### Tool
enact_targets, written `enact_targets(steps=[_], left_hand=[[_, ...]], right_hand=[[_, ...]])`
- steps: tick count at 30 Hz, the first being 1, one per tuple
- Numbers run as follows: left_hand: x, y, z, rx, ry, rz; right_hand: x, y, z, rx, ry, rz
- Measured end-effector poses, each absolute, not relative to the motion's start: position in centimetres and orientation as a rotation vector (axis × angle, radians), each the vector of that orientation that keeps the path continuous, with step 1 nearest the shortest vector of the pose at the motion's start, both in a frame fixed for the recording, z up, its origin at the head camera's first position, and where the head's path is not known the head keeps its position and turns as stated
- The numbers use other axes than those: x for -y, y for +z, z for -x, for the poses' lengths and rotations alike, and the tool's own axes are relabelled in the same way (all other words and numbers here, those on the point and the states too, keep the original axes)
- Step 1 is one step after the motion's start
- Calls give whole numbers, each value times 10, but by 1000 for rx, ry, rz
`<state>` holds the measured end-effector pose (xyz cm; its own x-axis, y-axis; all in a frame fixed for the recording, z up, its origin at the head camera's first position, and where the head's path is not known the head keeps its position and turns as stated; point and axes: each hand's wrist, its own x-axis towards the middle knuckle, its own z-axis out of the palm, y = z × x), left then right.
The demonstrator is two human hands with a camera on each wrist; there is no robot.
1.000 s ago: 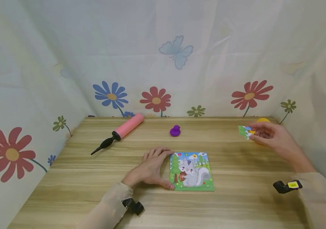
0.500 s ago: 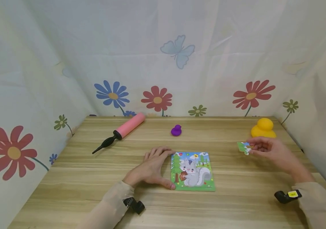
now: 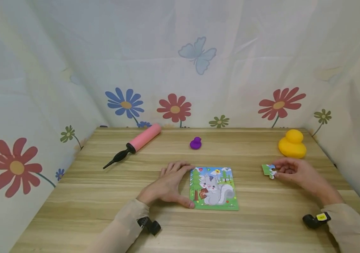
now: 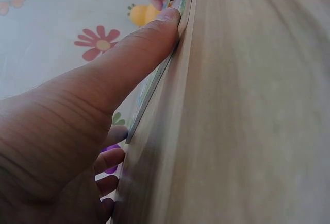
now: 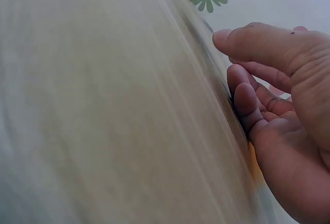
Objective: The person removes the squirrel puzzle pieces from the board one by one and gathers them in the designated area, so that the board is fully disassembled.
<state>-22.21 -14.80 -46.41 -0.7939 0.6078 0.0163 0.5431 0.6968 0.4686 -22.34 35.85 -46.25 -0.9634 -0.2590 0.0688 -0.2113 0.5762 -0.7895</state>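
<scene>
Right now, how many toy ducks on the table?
2: a small purple duck beyond the squirrel picture, and a larger yellow duck just beyond the right hand.

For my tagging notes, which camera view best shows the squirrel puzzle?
The head view: the squirrel puzzle shows nearly its whole picture face. In the left wrist view it appears nearly edge-on, partly behind the left hand; the right wrist view does not show it.
</scene>
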Motion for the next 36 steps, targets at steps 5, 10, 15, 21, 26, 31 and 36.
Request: enact_targets(steps=[5,10,15,21,26,31,36], left_hand=[[148,-464,222,-2759,698,-949],[148,-464,222,-2754,694,-956],[148,-464,222,-2753,683,-956],[148,-464,223,-2755,674,-950],[148,-463,223,-2752,673,-943],[148,-463,223,-2751,669,-933],[148,-462,223,-2751,666,-929]], right_hand=[[-358,-464,224,-2776,-1285,401],[-356,-466,225,-2794,-1251,404],[-355,-466,225,-2797,-1242,418],[-355,-464,225,-2800,-1203,405],[-355,-463,225,-2795,-1197,400],[-355,-463,224,-2774,-1211,380],[-357,-463,224,-2712,-1311,318]])
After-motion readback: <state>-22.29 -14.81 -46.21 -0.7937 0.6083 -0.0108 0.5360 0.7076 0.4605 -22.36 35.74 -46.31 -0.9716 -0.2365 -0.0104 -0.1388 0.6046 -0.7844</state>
